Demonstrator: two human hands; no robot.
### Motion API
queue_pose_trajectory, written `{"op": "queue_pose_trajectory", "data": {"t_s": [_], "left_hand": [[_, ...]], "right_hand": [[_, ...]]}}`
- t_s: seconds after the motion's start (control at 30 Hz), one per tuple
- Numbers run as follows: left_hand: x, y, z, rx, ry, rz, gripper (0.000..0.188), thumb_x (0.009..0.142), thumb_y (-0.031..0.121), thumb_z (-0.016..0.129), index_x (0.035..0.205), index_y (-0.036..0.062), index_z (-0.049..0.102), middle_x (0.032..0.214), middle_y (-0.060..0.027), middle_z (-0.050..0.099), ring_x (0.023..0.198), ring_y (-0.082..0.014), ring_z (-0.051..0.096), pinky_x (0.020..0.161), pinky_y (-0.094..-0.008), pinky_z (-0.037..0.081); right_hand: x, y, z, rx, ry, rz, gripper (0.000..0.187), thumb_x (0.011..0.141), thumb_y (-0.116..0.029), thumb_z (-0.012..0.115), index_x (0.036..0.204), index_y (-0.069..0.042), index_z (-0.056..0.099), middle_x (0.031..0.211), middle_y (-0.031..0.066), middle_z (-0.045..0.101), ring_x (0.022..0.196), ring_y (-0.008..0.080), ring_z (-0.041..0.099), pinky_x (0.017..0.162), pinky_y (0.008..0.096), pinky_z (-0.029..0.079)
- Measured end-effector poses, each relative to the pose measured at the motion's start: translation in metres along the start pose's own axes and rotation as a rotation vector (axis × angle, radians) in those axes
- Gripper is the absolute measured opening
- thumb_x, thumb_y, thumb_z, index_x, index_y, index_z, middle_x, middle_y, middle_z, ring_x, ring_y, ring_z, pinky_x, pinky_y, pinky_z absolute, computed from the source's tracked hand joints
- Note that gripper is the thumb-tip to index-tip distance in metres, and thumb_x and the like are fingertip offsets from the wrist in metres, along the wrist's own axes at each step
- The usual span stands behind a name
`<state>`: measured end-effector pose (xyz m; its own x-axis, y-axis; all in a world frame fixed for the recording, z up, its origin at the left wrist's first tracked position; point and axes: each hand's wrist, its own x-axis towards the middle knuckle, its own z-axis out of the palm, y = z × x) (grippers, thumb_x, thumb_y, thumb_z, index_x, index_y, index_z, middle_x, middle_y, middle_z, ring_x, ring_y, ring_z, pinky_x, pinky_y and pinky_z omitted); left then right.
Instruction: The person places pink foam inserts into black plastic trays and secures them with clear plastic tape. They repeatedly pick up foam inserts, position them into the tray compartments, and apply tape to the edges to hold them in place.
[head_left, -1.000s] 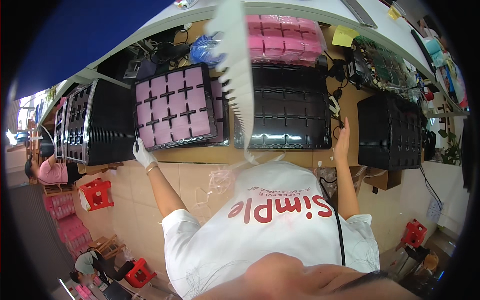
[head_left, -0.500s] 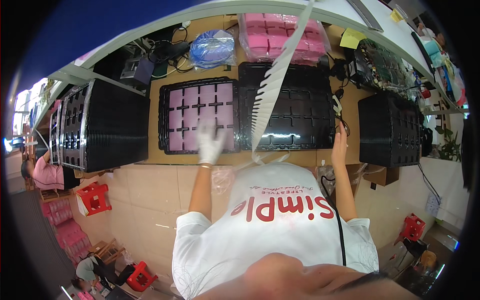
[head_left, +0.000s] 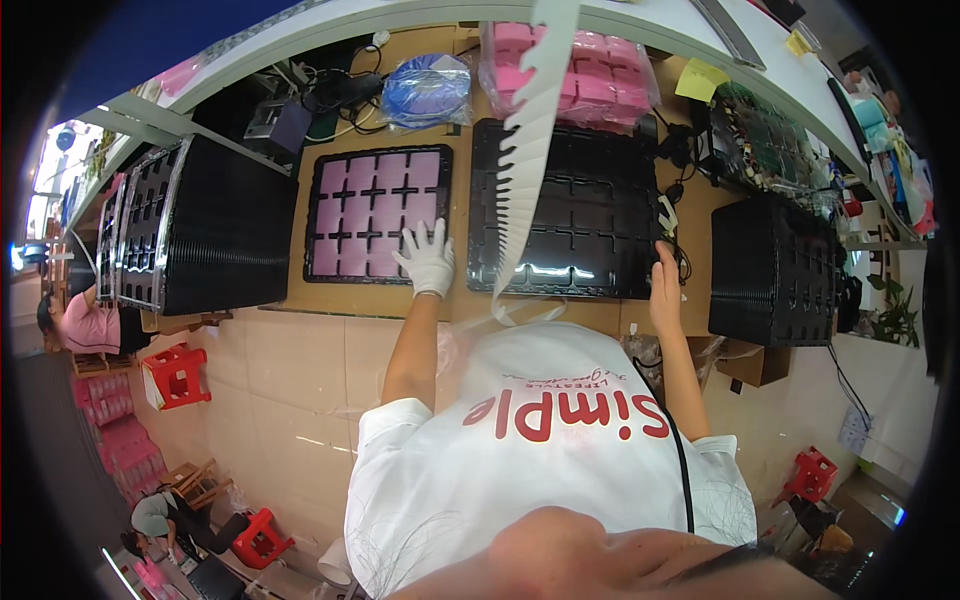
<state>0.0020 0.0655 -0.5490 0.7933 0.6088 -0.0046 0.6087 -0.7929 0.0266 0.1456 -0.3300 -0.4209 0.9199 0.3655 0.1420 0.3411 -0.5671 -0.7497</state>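
A shallow black tray (head_left: 311, 214) with pink pieces (head_left: 381, 180) in its compartments lies on the left of the cardboard-covered table. My left hand (head_left: 427, 262), in a white glove, rests on its near right corner with the fingers spread. To the right lies a second black tray (head_left: 600, 215), its compartments dark. My bare right hand (head_left: 664, 285) is beside that tray's near right corner, with straight fingers and nothing visible in them. A white strip with a toothed edge (head_left: 525, 165) hangs across the view and hides part of the right tray.
Tall stacks of black trays stand left (head_left: 225, 230) and right (head_left: 770, 265). Along the back are a blue bundle in clear film (head_left: 427, 92), a wrapped pink foam pack (head_left: 610, 80) and tangled cables (head_left: 680, 145). Two other people sit at the far left.
My left hand has slid the pink-filled tray to the left, so a gap of cardboard shows between the two trays. The right hand stays by the right tray's edge.
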Motion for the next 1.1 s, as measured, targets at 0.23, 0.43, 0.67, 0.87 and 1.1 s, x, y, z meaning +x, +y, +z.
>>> {"op": "queue_pose_trajectory", "data": {"t_s": [0.23,0.43,0.67,0.87,1.1], "left_hand": [[-0.02,-0.001,-0.082,-1.247,0.011,0.114,0.037,0.099,0.028,0.046,0.125,0.0035,0.056,0.121,-0.0125,0.06,0.097,-0.0218,0.06,0.081,-0.0292,0.047],[-0.102,0.06,-0.136,-1.137,-0.174,0.044,0.035,0.087,0.013,0.064,0.12,0.0003,0.062,0.085,-0.0047,0.067,0.058,-0.0066,0.05,0.056,-0.0222,0.044],[-0.088,0.103,-0.185,-1.879,0.066,-0.464,0.037,0.098,0.029,0.054,0.121,0.0,0.06,0.09,-0.0002,0.065,0.059,-0.0005,0.045,0.05,-0.0166,0.033],[-0.09,0.122,-0.181,-1.466,-0.389,-0.45,0.03,0.087,0.029,0.071,0.101,0.0027,0.067,0.088,-0.0045,0.068,0.066,-0.0036,0.053,0.057,-0.0179,0.04],[-0.074,0.136,-0.174,-1.52,-0.297,-0.514,0.022,0.085,0.026,0.073,0.086,0.0043,0.069,0.076,-0.0012,0.067,0.063,-0.0043,0.055,0.058,-0.0185,0.042]], "right_hand": [[0.011,-0.024,0.017,0.14,-0.054,-0.128,0.027,0.09,-0.011,0.059,0.115,-0.002,0.061,0.122,0.0151,0.058,0.116,0.0301,0.054,0.098,0.0354,0.042],[0.024,-0.06,0.064,0.389,-0.449,-0.246,0.026,0.088,-0.007,0.062,0.113,-0.001,0.062,0.122,0.0118,0.06,0.111,0.0216,0.059,0.092,0.0319,0.048],[0.014,-0.088,0.088,0.744,-0.966,0.153,0.023,0.089,-0.017,0.066,0.103,0.0,0.061,0.101,0.0127,0.068,0.09,0.0188,0.066,0.081,0.0304,0.053],[0.019,-0.088,0.079,0.84,-0.922,0.295,0.018,0.089,-0.016,0.066,0.097,0.0,0.062,0.088,0.0109,0.069,0.079,0.0143,0.067,0.069,0.0257,0.053],[0.024,-0.092,0.073,0.529,-0.551,0.001,0.009,0.084,-0.01,0.07,0.09,-0.005,0.067,0.086,0.0068,0.07,0.079,0.0162,0.067,0.069,0.0274,0.053]]}}
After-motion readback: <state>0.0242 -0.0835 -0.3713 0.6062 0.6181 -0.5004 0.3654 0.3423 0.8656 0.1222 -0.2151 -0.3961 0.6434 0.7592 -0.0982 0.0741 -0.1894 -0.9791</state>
